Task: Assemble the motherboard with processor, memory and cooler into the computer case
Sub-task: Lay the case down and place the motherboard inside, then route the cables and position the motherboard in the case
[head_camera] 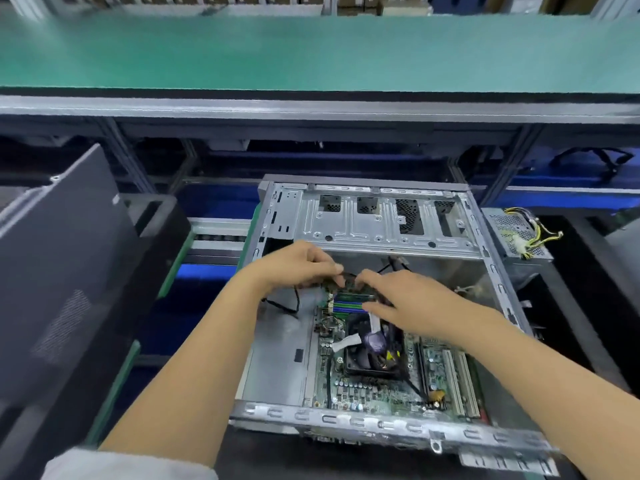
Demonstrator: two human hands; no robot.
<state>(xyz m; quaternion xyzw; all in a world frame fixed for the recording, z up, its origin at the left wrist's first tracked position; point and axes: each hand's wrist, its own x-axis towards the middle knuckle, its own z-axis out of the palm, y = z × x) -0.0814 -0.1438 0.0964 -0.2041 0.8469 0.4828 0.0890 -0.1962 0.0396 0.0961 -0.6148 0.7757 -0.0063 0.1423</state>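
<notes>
A grey metal computer case [388, 220] lies open in front of me. Inside it sits the green motherboard [377, 393] with a black cooler fan [374, 355] in its middle. A memory module [353, 296] stands in the slots at the board's far edge. My left hand [298, 265] pinches the module's left end, near a black cable [294, 303]. Fingers of my right hand [405, 299] rest on the right end of the module and cover part of the slots. Both forearms reach in over the case's near rim.
A dark side panel [65, 271] leans at the left. A power supply with yellow wires [523, 237] sits to the right of the case. A green conveyor belt [311, 53] runs across the back. White expansion slots [460, 386] lie at the board's right.
</notes>
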